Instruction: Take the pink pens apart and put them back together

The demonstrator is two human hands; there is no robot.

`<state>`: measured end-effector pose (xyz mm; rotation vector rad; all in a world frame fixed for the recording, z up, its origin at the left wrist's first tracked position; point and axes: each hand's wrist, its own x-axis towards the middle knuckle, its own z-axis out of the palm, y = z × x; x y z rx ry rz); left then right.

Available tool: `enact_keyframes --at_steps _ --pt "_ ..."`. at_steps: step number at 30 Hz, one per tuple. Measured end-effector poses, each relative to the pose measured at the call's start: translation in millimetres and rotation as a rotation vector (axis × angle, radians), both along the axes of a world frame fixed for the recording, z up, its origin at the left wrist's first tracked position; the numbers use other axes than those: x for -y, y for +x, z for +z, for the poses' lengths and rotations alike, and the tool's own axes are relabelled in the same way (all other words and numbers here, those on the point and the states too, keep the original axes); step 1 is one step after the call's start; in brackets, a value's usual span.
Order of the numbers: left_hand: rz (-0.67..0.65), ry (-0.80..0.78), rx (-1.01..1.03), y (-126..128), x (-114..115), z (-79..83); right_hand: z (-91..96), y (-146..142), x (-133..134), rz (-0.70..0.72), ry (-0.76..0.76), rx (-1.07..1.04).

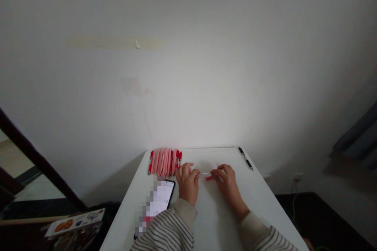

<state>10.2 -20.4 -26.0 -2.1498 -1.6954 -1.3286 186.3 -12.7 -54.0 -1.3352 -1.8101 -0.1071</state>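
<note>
Both my hands are low over the white table. A thin, clear, stick-like pen part spans the gap between my fingertips. My left hand pinches its left end, with the fingers curled beside the pen pile. At the other end, my right hand has thumb and fingers closed on it. Just below the clear part, a short pinkish-red piece shows by my right fingertips; whether they touch it I cannot tell. Several pink and red pens lie side by side left of my left hand.
A phone with its screen lit lies on the table, partly under my left sleeve. A black pen rests along the far right edge. The wall meets the table's back edge. A printed box stands lower left.
</note>
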Motion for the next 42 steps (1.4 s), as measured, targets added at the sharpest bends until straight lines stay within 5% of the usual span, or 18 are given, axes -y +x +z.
enact_keyframes --at_steps 12,26,42 --pt "0.054 0.041 -0.062 -4.2 -2.7 -0.8 0.0 0.0 -1.0 0.008 -0.025 -0.009" --pt "0.364 -0.135 -0.251 -6.6 1.7 2.3 -0.9 1.8 -2.7 -0.012 -0.074 -0.056" --pt "0.271 -0.092 -0.146 -9.8 -1.5 6.6 0.0 2.1 -3.6 -0.004 -0.075 -0.041"
